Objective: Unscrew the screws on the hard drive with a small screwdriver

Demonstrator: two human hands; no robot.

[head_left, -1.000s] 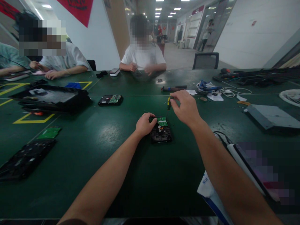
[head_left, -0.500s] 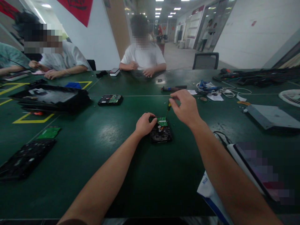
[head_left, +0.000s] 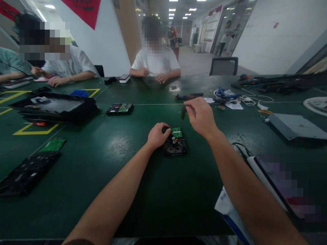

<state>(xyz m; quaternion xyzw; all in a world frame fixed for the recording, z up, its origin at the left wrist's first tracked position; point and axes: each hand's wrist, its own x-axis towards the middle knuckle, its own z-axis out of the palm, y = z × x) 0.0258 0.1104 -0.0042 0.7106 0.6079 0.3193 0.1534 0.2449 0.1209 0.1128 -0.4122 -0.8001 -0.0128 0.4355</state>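
Note:
A black hard drive (head_left: pixel 175 147) lies flat on the green table in front of me, a green circuit board (head_left: pixel 176 132) showing at its far end. My left hand (head_left: pixel 157 136) grips the drive by its left side, thumb on the upper left corner. In my right hand (head_left: pixel 200 114) is a small screwdriver (head_left: pixel 183 113), pinched at the top of its dark handle. The shaft points down, its tip at the board's far right corner; whether it sits in a screw is too small to tell.
Another hard drive (head_left: pixel 120 109) lies beyond my left hand. Leftward are a black tray (head_left: pixel 58 105), a loose green board (head_left: pixel 53 145) and a black casing (head_left: pixel 28 173). A grey metal box (head_left: pixel 297 126) and a phone-like device (head_left: pixel 276 187) lie right. Co-workers sit opposite.
The screwdriver's handle has turned and tilts slightly differently in my right fingers, which shifted a little left. My left hand and the hard drive stay in place.

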